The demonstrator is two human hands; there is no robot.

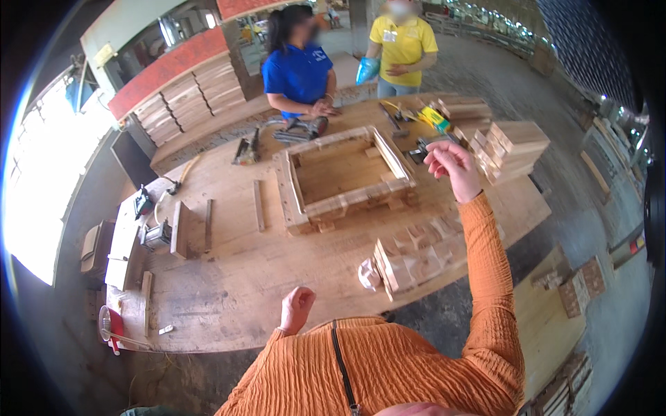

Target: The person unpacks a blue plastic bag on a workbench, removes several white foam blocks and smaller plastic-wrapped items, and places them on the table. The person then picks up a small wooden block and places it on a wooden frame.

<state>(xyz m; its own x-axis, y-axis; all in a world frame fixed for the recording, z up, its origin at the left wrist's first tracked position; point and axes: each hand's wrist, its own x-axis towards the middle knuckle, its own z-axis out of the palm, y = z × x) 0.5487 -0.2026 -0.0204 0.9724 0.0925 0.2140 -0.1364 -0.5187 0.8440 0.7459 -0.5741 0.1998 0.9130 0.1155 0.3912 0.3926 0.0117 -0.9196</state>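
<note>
My left hand [297,308] is curled into a loose fist just over the near edge of the wooden table [229,298]; nothing shows in it. My right hand [454,168] is raised above the right part of the table, fingers loosely bent and apart, with no object between them. To its left lies a rectangular wooden frame [347,206], resting on small blocks. A dark tool [418,149] sits beside that hand, partly hidden. Below my right hand, close to my forearm, are rows of small cut wood pieces [416,253] and a whitish roll [369,274].
Stacked wood blocks [517,142] stand at the table's right end. Power tools [302,130] lie along the far side, a clamp-like tool [156,236] and wooden strips [259,205] at left. Across the table are a person in blue [297,73] and one in yellow [404,45].
</note>
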